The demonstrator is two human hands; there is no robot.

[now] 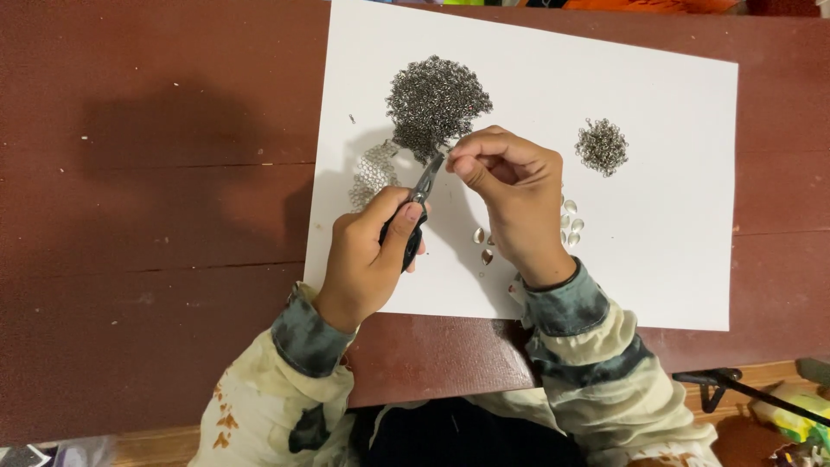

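My left hand (367, 255) clenches small pliers (418, 206), tip just below the big ring pile (437, 102). My right hand (514, 203) pinches something tiny at that tip, too small to tell, steadying it.

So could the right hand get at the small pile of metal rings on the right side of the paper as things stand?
Probably yes. The right hand is pinching something tiny at the pliers tip, and the small pile of rings lies just to its right on bare white paper, with nothing between.

Left hand (370, 251): fingers curled closed in a full grip, thumb extended along the top, wrist angled inward from the lower left. Right hand (510, 201): thumb and forefinger pinched together at the tips, remaining fingers folded, forearm rising from below.
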